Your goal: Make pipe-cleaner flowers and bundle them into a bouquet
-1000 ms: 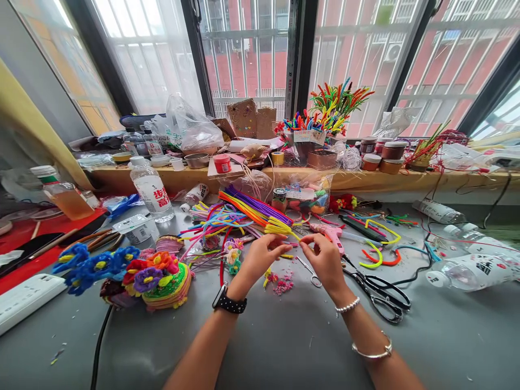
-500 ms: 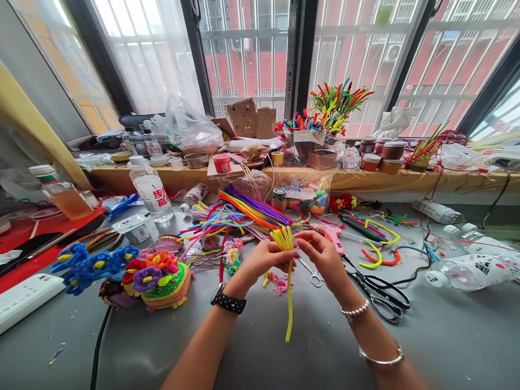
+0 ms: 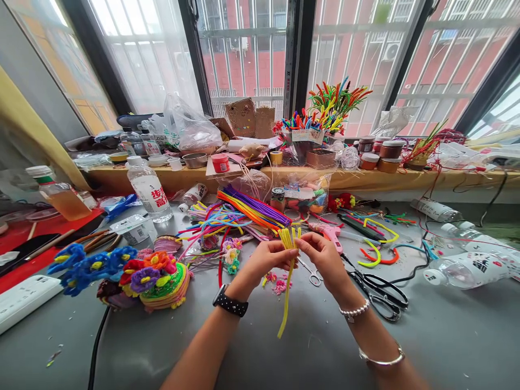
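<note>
My left hand (image 3: 265,259) and my right hand (image 3: 323,255) meet over the grey table, both pinched on one yellow pipe cleaner (image 3: 286,287). Its folded top loops stick up between my fingertips and its long tail hangs down toward me. A black watch sits on my left wrist; a pearl bracelet and a metal bangle are on my right arm. Just beyond my hands lies a bundle of coloured pipe cleaners (image 3: 247,208).
Black scissors (image 3: 379,295) and small snips (image 3: 312,275) lie right of my hands, with a pink glue gun (image 3: 331,234) behind. Pipe-cleaner flowers (image 3: 134,273) sit to the left. Water bottles (image 3: 148,188), a power strip (image 3: 24,297) and a cluttered windowsill (image 3: 365,179) surround the table.
My hands took a yellow pipe cleaner from the bundle and raised it upright. Its tail now hangs a little higher, and my fingertips have closed together on the folded top.
</note>
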`<state>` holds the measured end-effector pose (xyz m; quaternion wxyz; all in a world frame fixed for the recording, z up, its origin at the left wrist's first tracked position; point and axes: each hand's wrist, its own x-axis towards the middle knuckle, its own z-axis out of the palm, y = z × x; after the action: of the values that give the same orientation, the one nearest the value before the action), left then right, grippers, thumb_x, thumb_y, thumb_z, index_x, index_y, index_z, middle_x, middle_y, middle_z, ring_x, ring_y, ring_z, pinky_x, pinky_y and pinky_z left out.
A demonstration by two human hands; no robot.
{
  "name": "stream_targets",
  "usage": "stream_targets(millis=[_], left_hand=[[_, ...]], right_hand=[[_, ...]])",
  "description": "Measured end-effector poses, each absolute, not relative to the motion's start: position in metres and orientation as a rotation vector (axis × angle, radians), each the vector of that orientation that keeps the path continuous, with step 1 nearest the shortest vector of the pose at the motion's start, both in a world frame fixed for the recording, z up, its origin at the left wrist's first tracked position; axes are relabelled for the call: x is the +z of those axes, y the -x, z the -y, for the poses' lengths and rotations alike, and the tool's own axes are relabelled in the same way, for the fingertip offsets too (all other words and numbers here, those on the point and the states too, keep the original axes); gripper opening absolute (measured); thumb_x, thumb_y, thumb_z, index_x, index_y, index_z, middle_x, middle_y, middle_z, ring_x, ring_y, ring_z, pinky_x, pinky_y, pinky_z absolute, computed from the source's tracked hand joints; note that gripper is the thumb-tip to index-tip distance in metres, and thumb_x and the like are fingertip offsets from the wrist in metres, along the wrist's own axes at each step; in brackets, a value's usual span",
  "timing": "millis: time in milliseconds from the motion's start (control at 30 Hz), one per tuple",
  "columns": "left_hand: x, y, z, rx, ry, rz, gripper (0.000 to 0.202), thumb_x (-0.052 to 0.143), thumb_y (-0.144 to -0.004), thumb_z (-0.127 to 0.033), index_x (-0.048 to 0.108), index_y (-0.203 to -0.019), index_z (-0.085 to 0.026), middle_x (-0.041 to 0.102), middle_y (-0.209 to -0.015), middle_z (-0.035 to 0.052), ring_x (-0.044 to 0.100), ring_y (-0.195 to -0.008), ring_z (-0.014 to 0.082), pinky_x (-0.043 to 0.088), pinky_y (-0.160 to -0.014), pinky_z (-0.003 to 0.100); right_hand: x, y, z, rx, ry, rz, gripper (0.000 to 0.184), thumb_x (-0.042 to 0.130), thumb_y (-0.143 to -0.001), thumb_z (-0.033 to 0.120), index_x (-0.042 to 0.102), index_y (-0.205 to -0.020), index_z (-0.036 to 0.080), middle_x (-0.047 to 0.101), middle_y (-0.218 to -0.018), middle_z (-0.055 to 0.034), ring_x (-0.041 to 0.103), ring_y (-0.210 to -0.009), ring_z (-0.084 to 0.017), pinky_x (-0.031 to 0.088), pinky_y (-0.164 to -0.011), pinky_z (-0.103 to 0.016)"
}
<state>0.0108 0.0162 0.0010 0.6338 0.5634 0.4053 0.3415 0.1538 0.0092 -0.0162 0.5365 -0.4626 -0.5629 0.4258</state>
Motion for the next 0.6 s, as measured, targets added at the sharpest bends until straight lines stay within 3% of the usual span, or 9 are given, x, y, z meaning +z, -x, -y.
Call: stream_targets(millis=[233, 400, 600], left_hand=[[-0.003, -0.014, -0.018, 0.997, -1.206, -0.964, 0.026, 0.067, -0.056, -0.035, 0.063, -0.064, -0.01, 0.063, -0.06, 0.0037, 0.058, -0.058, 0.0132, 0.047, -0.06, 0.025], [-0.007, -0.014, -0.02, 1.205, -1.108, -0.963, 0.03, 0.065, -0.057, -0.036, 0.064, -0.071, -0.01, 0.064, -0.067, 0.0047, 0.058, -0.063, 0.0144, 0.047, -0.066, 0.028], [-0.003, -0.011, -0.019, 1.356, -0.984, -0.94, 0.026, 0.067, -0.055, -0.032, 0.064, -0.07, -0.01, 0.065, -0.069, 0.0053, 0.058, -0.065, 0.014, 0.046, -0.067, 0.026]], right_hand=[[-0.016, -0.148, -0.005, 1.024, 1.055, 1.171, 0.024, 0.058, -0.065, 0.04, 0.049, -0.065, 0.018, 0.039, -0.053, 0.0053, 0.029, -0.044, -0.007, 0.022, -0.04, -0.021], [-0.018, -0.146, -0.005, 1.114, 1.032, 1.091, 0.025, 0.059, -0.065, 0.039, 0.046, -0.062, 0.018, 0.033, -0.049, 0.0071, 0.024, -0.043, -0.006, 0.02, -0.04, -0.02], [-0.02, -0.142, -0.004, 1.317, 0.957, 1.008, 0.025, 0.059, -0.064, 0.038, 0.048, -0.06, 0.017, 0.041, -0.053, 0.0054, 0.024, -0.041, -0.005, 0.018, -0.04, -0.021]])
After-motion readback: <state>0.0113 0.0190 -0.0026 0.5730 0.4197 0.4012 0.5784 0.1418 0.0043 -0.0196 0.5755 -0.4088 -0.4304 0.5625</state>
